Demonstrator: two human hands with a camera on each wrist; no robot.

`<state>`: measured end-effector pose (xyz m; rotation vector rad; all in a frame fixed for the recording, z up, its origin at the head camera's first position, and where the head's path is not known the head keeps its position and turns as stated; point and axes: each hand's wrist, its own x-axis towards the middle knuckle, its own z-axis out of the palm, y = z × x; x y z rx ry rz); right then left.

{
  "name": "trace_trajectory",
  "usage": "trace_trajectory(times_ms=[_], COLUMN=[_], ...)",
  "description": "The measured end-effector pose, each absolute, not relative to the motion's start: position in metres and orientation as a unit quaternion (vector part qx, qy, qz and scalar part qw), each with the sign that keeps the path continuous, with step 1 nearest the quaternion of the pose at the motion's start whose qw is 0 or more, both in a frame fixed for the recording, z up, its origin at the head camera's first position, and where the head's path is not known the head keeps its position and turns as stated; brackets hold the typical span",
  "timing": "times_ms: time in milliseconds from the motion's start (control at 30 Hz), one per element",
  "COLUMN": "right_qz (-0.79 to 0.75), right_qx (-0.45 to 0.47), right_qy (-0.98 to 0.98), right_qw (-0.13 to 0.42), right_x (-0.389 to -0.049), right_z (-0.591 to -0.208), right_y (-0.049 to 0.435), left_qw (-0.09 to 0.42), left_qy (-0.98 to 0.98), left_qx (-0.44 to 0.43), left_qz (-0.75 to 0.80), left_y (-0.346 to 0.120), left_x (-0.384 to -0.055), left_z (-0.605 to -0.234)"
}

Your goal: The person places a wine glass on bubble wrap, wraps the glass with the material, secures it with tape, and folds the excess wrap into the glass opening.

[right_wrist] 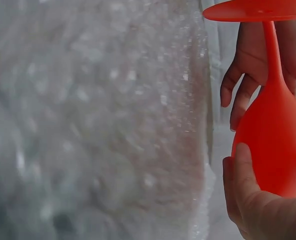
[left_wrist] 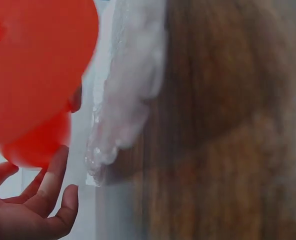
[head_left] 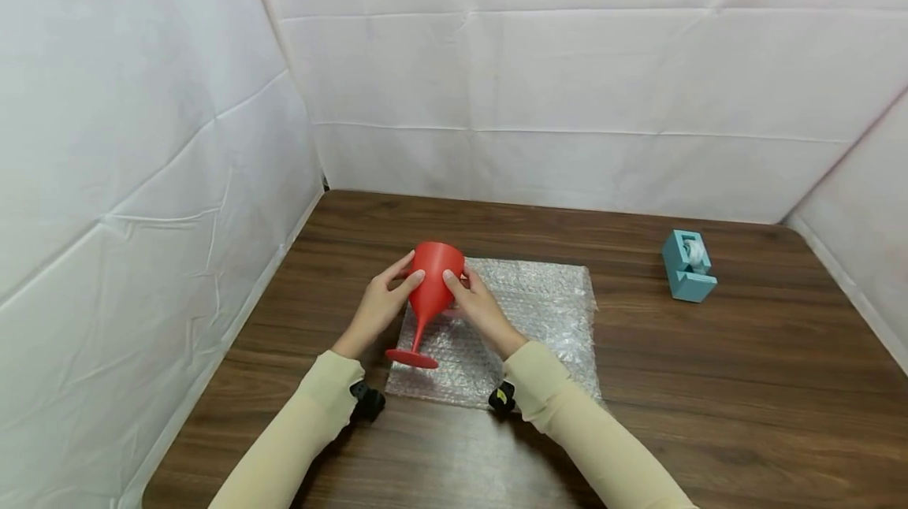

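A red goblet (head_left: 434, 280) with a thin stem and a round flat foot is held between both hands over the left part of a bubble wrap sheet (head_left: 542, 312). It tilts, its foot toward the person and its bowl pointing away. The left hand (head_left: 381, 306) grips the bowl's left side, thumb on the near face. From the right, the right hand (head_left: 485, 310) grips the bowl with its thumb likewise in front. In the left wrist view the foot (left_wrist: 33, 65) covers much of the bowl. The right wrist view shows stem and bowl (right_wrist: 273, 135) between the two hands.
A light blue tape dispenser (head_left: 690, 266) with a roll of clear tape stands on the right of the dark wooden table (head_left: 766, 351). White sheeting (head_left: 567, 76) hangs behind the table and along its left and right sides.
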<state>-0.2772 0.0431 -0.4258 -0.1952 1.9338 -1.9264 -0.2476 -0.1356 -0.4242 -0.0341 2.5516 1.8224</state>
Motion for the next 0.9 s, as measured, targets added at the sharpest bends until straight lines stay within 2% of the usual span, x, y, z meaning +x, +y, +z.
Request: trace_trajectory(times_ms=[200, 900], right_qz=[-0.675, -0.639], right_qx=[-0.052, -0.029], right_qy=[0.709, 0.729], right_qw=[0.199, 0.245], right_x=[-0.283, -0.29], right_z=[-0.437, -0.444], right_y=[0.04, 0.041], left_qw=[0.018, 0.074], left_qy=[0.823, 0.837], left_qx=[-0.013, -0.028], left_qz=[0.568, 0.541], left_y=[-0.138, -0.139], left_x=[-0.252, -0.258], left_z=[-0.426, -0.428])
